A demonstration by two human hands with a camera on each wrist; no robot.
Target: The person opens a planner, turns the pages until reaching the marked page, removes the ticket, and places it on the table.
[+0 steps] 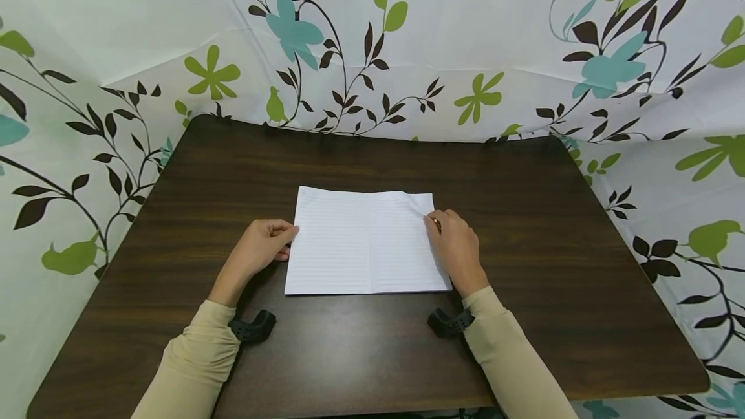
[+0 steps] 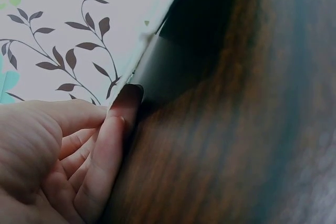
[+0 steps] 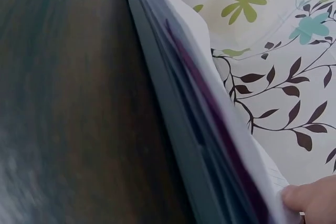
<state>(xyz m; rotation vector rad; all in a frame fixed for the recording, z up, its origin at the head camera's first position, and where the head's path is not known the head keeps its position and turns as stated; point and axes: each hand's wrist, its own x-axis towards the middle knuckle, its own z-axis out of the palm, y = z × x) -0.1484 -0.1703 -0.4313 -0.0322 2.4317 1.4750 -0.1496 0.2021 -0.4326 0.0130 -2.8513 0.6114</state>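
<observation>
Left hand (image 1: 260, 244) and right hand (image 1: 458, 244) pinch opposite edges of an open paper notebook (image 1: 340, 244) (ruled, rippled at right). The worktop (image 1: 361, 354) is wood-grained.

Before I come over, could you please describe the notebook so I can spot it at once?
On the dark brown table, near its middle, the notebook lies open between the left hand and the right hand. Its white, ruled pages set it apart from the dark wood grain and the beige sleeves nearby.
</observation>
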